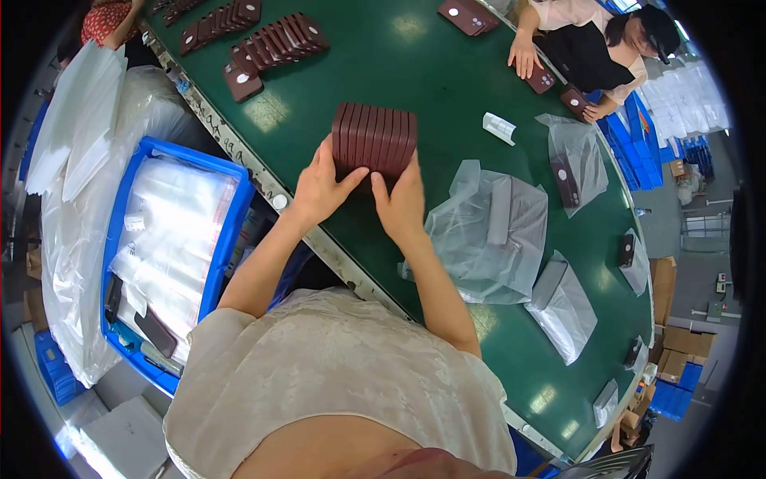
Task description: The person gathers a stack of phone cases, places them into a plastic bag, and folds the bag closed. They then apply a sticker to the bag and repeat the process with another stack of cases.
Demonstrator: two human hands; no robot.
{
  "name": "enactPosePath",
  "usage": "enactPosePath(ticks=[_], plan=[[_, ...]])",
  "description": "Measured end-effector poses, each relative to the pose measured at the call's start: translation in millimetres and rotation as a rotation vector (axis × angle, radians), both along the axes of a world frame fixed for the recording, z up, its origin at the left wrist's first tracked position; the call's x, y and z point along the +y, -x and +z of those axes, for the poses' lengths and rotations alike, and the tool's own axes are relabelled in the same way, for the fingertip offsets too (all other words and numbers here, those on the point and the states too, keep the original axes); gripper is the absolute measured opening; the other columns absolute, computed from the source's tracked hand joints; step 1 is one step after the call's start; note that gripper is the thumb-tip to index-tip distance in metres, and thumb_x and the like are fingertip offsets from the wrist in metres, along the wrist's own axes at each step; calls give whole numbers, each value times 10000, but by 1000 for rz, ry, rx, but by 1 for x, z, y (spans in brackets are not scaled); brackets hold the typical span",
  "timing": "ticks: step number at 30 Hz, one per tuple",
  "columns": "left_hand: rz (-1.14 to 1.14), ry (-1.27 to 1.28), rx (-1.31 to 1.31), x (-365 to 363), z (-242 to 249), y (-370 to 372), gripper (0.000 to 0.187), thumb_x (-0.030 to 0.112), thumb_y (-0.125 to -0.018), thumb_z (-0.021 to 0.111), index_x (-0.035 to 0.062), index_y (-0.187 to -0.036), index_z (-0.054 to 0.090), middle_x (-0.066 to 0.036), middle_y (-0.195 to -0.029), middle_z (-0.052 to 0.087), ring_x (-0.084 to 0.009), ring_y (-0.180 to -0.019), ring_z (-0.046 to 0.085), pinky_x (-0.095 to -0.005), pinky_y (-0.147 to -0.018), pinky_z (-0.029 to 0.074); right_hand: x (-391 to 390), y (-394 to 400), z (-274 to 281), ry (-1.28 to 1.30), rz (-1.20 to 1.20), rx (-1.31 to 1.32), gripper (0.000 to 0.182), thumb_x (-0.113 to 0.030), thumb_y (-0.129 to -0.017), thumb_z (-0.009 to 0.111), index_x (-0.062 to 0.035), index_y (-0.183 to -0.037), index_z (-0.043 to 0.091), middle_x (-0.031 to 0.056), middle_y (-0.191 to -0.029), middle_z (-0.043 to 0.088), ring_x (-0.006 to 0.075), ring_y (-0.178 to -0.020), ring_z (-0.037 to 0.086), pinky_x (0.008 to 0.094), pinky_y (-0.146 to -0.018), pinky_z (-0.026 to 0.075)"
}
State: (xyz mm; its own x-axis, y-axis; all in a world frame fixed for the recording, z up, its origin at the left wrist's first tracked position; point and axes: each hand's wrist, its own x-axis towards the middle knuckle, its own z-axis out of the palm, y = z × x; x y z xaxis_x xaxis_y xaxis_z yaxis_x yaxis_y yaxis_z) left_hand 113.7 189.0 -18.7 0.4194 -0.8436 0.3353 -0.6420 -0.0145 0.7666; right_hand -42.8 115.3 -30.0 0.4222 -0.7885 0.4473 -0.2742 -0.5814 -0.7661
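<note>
A row of several dark maroon phone cases [373,137] stands on edge, pressed together, over the green table [471,84]. My left hand [323,185] grips the left end of the row, thumb along the near side. At the right end, my right hand [401,199] clasps it the same way, so the stack is squeezed between both palms. Right of my hands lies a clear plastic bag [463,247] with a grey wrapped bundle [501,209] on it. Farther up the table, more maroon cases [279,44] lie in overlapping rows.
A blue crate [239,172] of clear plastic bags stands left of the table edge. Across the table, a co-worker's hand [524,56] rests by a case. Bagged cases [568,180], a silvery packet [565,307] and a curled white label sheet [499,128] lie to the right.
</note>
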Motion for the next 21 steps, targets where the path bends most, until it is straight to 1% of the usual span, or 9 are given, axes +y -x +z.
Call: enactPosePath(ticks=[2,3,7,11,14,16,19,20,21], plan=[[20,-387,27,1,52,2,726,508,-896,663,-31,-1320,422,-270,-1244,596,-432,-1112,619,-462,-938,513,3,12,31,17,-66,311,759,-349,-910,644,90,-1440,327,275,-1288,515,400,-1167,561,482,-979,456],[28,-583,45,1,63,5,731,550,-893,646,-39,-1277,445,-270,-1214,618,-429,-1090,634,-462,-924,521,-2,14,24,11,-57,317,759,-349,-910,644,90,-1440,327,275,-1288,515,400,-1167,561,482,-979,456],[96,-728,-93,-19,32,8,776,614,-878,611,-39,-1264,448,-267,-1130,668,-449,-1011,660,-490,-884,525,-25,9,-7,-197,-6,449,838,-432,-895,652,87,-1457,310,268,-1236,533,421,-1102,568,492,-934,468],[89,-584,-88,-20,13,6,820,642,-853,616,-36,-1287,462,-275,-1159,658,-421,-1046,659,-462,-903,520,-9,21,-13,-114,-52,342,858,-453,-891,655,84,-1462,309,262,-1214,538,423,-1070,570,499,-937,463],[61,-559,5,-20,8,4,836,640,-844,620,-39,-1305,463,-253,-1157,660,-403,-1069,654,-447,-930,513,-12,20,-2,-212,-38,319,787,-385,-928,639,86,-1466,311,269,-1329,499,410,-1207,523,447,-1009,448],[46,-553,49,-16,4,2,844,639,-840,622,-40,-1315,463,-243,-1156,661,-394,-1080,651,-440,-944,510,-11,17,-8,-192,-30,322,770,-374,-936,633,82,-1467,310,258,-1333,498,397,-1216,518,437,-1011,446],[-16,-488,106,-20,5,3,815,547,-848,670,-21,-1383,439,-236,-1214,631,-390,-1130,626,-431,-966,494,-14,14,-10,-127,-35,328,738,-352,-950,620,73,-1468,310,237,-1341,495,370,-1233,507,419,-1016,443],[-40,-478,102,-21,7,4,815,547,-848,670,-21,-1383,439,-236,-1214,631,-390,-1130,626,-431,-966,494,-16,13,-9,-58,-3,177,706,-348,-960,611,69,-1454,327,225,-1332,499,352,-1235,504,412,-1017,439],[-5,-310,55,-17,13,7,757,452,-843,699,-9,-1386,444,-229,-1247,606,-369,-1163,610,-407,-965,494,-17,14,-7,10,23,30,675,-343,-969,601,65,-1440,344,213,-1324,502,334,-1236,500,405,-1018,435]])
